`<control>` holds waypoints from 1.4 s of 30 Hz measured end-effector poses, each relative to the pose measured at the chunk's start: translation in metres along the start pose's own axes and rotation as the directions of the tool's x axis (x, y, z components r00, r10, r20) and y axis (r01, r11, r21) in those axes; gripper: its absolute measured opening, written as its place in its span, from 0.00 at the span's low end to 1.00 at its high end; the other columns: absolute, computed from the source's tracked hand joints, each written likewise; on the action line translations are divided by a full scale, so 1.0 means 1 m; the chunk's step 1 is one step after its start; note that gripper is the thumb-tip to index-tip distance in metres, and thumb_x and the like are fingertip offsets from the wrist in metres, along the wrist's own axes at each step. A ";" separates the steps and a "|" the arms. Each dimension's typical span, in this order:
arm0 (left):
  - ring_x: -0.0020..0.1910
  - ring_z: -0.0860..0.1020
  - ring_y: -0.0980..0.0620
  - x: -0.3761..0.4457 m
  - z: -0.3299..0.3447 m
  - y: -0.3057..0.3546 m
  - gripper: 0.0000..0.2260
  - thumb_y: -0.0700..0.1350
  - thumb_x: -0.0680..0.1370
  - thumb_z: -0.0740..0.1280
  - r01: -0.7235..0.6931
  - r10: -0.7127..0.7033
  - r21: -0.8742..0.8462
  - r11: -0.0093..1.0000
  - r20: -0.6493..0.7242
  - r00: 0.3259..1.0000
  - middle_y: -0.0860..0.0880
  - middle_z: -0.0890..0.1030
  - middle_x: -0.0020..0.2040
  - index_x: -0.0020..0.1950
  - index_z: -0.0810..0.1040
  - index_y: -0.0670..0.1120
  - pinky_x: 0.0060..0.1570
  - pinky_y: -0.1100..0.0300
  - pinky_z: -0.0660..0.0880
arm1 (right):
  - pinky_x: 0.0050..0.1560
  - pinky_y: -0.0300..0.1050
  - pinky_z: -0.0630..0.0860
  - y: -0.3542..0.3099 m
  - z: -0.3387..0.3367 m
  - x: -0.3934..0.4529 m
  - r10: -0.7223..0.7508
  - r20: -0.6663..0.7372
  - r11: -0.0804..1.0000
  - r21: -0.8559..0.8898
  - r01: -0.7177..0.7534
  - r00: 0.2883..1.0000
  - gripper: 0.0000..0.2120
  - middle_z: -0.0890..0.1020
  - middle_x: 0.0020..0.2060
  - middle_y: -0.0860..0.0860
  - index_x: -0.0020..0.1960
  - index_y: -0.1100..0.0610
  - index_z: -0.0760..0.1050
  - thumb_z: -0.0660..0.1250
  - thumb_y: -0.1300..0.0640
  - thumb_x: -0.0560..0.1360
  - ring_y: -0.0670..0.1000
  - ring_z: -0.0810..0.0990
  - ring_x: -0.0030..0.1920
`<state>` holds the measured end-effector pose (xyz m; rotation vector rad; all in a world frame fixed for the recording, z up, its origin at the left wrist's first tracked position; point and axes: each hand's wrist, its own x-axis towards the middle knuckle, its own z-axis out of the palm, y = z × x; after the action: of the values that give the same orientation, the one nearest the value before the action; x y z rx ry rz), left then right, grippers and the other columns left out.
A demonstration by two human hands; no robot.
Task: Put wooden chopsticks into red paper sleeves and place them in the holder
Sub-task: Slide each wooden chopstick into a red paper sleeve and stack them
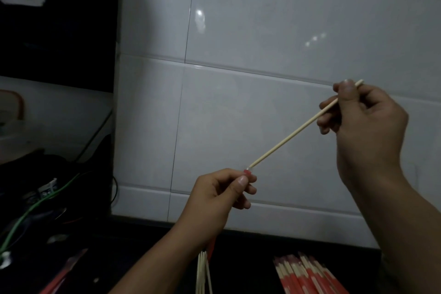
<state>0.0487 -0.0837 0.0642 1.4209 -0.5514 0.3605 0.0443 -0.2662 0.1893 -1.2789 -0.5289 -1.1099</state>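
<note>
A pale, bare wooden chopstick (293,135) with a smooth, matt surface. Its lower tip meets the mouth of a red paper sleeve (246,172), also matt. Behind them, a wall of large white tiles (262,19), glossy and smooth, catching small bright reflections. Below, a dark table (152,241) with a dull finish carries more bare wooden sticks (202,272) and a heap of chopsticks in red paper sleeves (307,277). At far left, a green cable (35,205) with a smooth coating.

We raise both hands before us: our left hand (222,188) sits lower with thumb and forefinger pinched together, our right hand (365,117) higher, its fingers curled in a pinch, forearm reaching upward.
</note>
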 end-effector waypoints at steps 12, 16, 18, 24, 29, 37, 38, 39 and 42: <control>0.38 0.81 0.47 -0.001 0.001 -0.002 0.11 0.42 0.83 0.60 0.054 -0.052 -0.041 0.998 0.056 0.997 0.43 0.84 0.44 0.55 0.82 0.41 0.44 0.57 0.80 | 0.29 0.43 0.74 0.002 0.002 -0.004 0.010 0.023 0.999 -0.039 -0.009 1.000 0.08 0.80 0.32 0.51 0.46 0.59 0.76 0.63 0.57 0.81 0.49 0.77 0.27; 0.37 0.81 0.46 -0.002 0.003 0.000 0.11 0.39 0.83 0.58 0.040 -0.038 -0.071 0.997 0.028 0.999 0.39 0.84 0.44 0.59 0.79 0.41 0.43 0.56 0.81 | 0.29 0.43 0.74 0.004 -0.002 -0.002 0.007 -0.010 0.999 -0.045 -0.007 1.000 0.08 0.80 0.31 0.51 0.46 0.59 0.76 0.63 0.56 0.81 0.49 0.77 0.27; 0.38 0.82 0.45 -0.001 0.004 -0.001 0.09 0.38 0.83 0.59 0.026 -0.027 -0.083 0.996 -0.010 1.000 0.40 0.85 0.43 0.57 0.78 0.41 0.44 0.54 0.81 | 0.29 0.43 0.74 0.003 -0.003 0.000 0.003 -0.034 0.999 -0.034 -0.004 0.999 0.09 0.80 0.30 0.50 0.44 0.58 0.75 0.63 0.56 0.81 0.49 0.77 0.26; 0.46 0.85 0.47 0.000 0.004 -0.004 0.05 0.37 0.79 0.66 0.043 -0.054 -0.100 0.994 -0.114 0.992 0.45 0.87 0.45 0.51 0.82 0.40 0.48 0.56 0.81 | 0.29 0.43 0.74 0.000 -0.003 0.001 -0.002 -0.031 1.000 -0.017 0.001 1.000 0.09 0.80 0.30 0.50 0.44 0.58 0.75 0.63 0.57 0.81 0.49 0.77 0.26; 0.45 0.85 0.47 -0.001 0.004 -0.001 0.06 0.36 0.78 0.67 0.062 -0.074 -0.112 0.992 -0.105 0.992 0.45 0.87 0.45 0.51 0.83 0.39 0.47 0.58 0.82 | 0.29 0.43 0.74 0.002 0.000 -0.001 0.011 -0.010 1.000 -0.018 -0.011 1.000 0.08 0.80 0.30 0.51 0.46 0.60 0.75 0.63 0.57 0.81 0.49 0.77 0.27; 0.45 0.85 0.46 -0.002 0.004 0.000 0.06 0.37 0.78 0.67 0.060 -0.066 -0.097 0.993 -0.056 0.996 0.44 0.87 0.45 0.52 0.83 0.39 0.47 0.56 0.82 | 0.28 0.42 0.74 0.003 0.002 -0.004 0.013 0.018 0.999 -0.046 -0.012 1.000 0.08 0.81 0.30 0.51 0.44 0.57 0.76 0.63 0.58 0.81 0.49 0.77 0.26; 0.44 0.85 0.45 -0.002 0.005 0.001 0.06 0.37 0.79 0.66 0.060 -0.067 -0.104 0.993 -0.061 0.996 0.44 0.87 0.45 0.52 0.83 0.39 0.48 0.55 0.82 | 0.28 0.42 0.74 0.004 0.002 -0.004 0.011 0.023 0.999 -0.051 -0.010 1.000 0.08 0.81 0.30 0.51 0.45 0.57 0.76 0.63 0.58 0.81 0.49 0.77 0.26; 0.44 0.85 0.45 -0.003 0.006 0.001 0.07 0.37 0.79 0.66 0.060 -0.068 -0.112 0.992 -0.067 0.995 0.43 0.86 0.45 0.52 0.83 0.39 0.48 0.55 0.82 | 0.28 0.42 0.74 0.004 0.002 -0.005 0.009 0.027 0.999 -0.054 -0.008 1.000 0.08 0.81 0.30 0.51 0.45 0.58 0.76 0.63 0.58 0.81 0.49 0.77 0.27; 0.42 0.84 0.45 -0.003 0.008 0.003 0.08 0.37 0.80 0.64 0.063 -0.075 -0.140 0.988 -0.081 0.994 0.41 0.86 0.45 0.52 0.82 0.38 0.48 0.52 0.81 | 0.28 0.42 0.74 0.004 0.002 -0.005 0.012 0.025 0.998 -0.055 -0.011 1.000 0.07 0.81 0.31 0.51 0.46 0.58 0.76 0.63 0.57 0.81 0.49 0.77 0.27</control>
<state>0.0430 -0.0908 0.0654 1.2827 -0.4475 0.3210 0.0459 -0.2631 0.1836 -1.3440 -0.5127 -1.1064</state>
